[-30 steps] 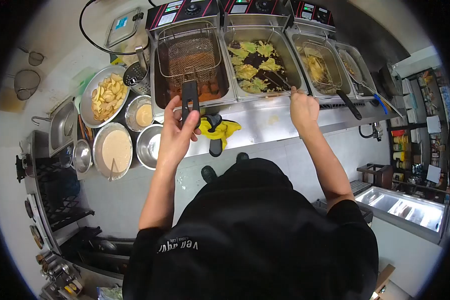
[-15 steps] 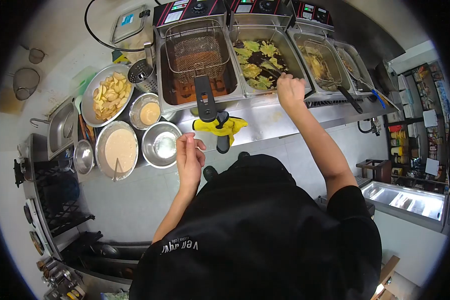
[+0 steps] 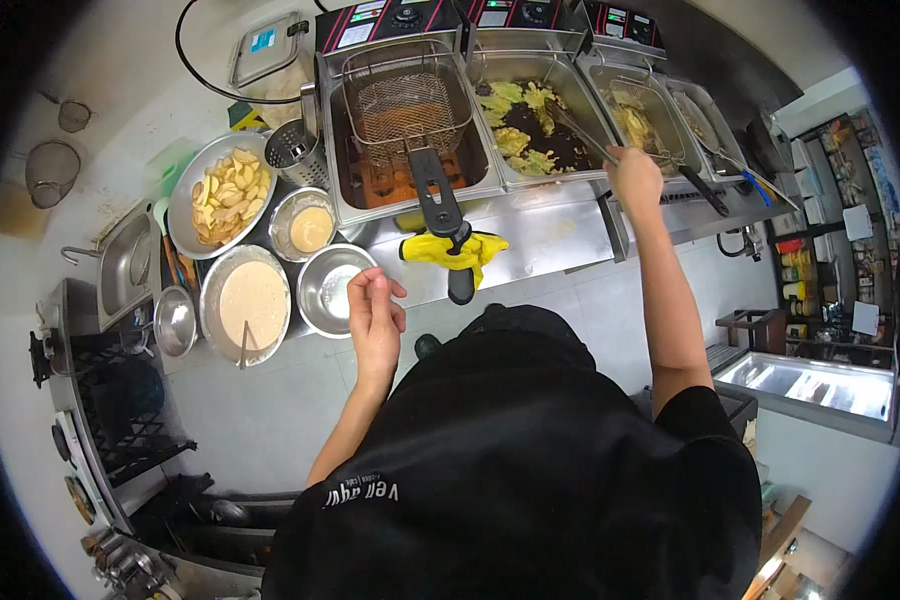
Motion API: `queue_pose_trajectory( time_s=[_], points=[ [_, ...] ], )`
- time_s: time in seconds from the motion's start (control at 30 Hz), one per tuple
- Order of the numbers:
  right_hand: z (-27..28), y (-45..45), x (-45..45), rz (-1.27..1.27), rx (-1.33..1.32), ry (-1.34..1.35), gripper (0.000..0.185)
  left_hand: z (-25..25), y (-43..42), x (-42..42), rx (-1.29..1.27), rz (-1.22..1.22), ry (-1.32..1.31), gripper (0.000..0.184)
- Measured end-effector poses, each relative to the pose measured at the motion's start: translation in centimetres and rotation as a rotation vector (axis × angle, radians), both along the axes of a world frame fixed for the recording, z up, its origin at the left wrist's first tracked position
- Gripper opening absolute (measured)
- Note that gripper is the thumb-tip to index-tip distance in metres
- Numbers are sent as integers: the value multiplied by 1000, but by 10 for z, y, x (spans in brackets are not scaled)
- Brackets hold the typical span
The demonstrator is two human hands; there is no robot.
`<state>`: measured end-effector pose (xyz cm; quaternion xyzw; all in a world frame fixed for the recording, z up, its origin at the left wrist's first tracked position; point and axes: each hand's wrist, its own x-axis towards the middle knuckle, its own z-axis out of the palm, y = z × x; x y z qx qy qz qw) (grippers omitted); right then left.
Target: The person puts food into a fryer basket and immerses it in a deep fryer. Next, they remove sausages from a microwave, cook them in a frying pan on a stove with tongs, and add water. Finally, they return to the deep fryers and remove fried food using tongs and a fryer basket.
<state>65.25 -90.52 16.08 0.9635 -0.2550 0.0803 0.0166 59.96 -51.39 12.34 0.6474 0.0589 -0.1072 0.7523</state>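
My right hand [image 3: 635, 180] is closed on a thin metal utensil [image 3: 582, 133], whose far end dips among the battered green pieces [image 3: 510, 140] floating in the middle fryer [image 3: 602, 130]. Its exact shape at the tip is hard to make out. My left hand [image 3: 375, 315] is raised beside an empty metal bowl [image 3: 332, 290], fingers loosely curled and apart, with nothing in it. In front of it, the black handle [image 3: 435, 195] of a wire basket [image 3: 405, 110] sticks out over the left fryer's front edge. A yellow cloth [image 3: 480, 250] hangs just below that handle.
On the left stand a bowl of potato wedges [image 3: 232, 195], a bowl of batter [image 3: 253, 305] and a smaller batter bowl [image 3: 310, 228]. A perforated metal cylinder [image 3: 295, 155] stands beside the left fryer. A third fryer basket [image 3: 638, 125] holds food on the right.
My left hand has let go of the basket handle and drawn back toward my body. My right hand has shifted with the utensil, and the green pieces have moved in the oil.
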Motion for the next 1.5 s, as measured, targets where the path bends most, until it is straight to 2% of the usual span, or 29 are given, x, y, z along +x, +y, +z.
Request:
queue_pose_trajectory(
  time_s=[0.07,0.1,0.2,0.27,0.3,0.37,0.47,0.6,0.7,0.8,0.9,1.03,1.17,1.27,1.33,1.37,1.43,1.5],
  points=[
    [-14,-35,-2,-152,305,-28,30,-3,0,2,-8,-18,-23,24],
    [-16,-42,-6,-157,303,-29,30,-4,0,3,-15,-28,-45,24],
    [-19,-51,-11,-201,277,94,29,-4,-2,4,-21,-31,-48,23],
    [-10,-35,-20,-118,-13,-22,21,-4,-4,5,-26,-20,-46,23],
    [-6,-28,-21,-121,-12,-19,21,-3,-5,5,-31,-9,-48,23],
    [3,-15,-16,-69,-208,17,13,-5,-9,6,-66,17,-75,21],
    [7,0,-2,41,-273,80,13,-10,-9,9,-144,59,-143,19],
    [-4,-5,32,156,-302,92,11,-1,-8,15,-177,49,-216,24],
    [-2,1,45,132,-302,125,15,8,-9,18,-152,71,-238,27],
    [20,52,14,161,-233,128,14,15,-10,19,-132,126,-274,30],
    [15,87,-18,191,-213,117,22,21,-7,15,-179,143,-282,33],
    [8,89,-37,209,-257,155,39,17,3,11,-182,194,-305,33],
    [9,87,-51,200,-232,126,39,14,12,20,-148,283,-345,32],
    [17,73,-40,177,-187,82,35,16,16,25,-143,259,-366,35],
    [25,53,-19,204,-307,15,24,20,13,27,-147,243,-373,38],
    [23,41,-7,202,-310,10,24,24,12,28,-111,215,-388,39],
    [11,18,20,174,-389,128,13,27,10,30,-74,187,-408,40],
    [-1,3,41,188,-402,130,12,26,4,30,-47,193,-480,37]
  ],
)
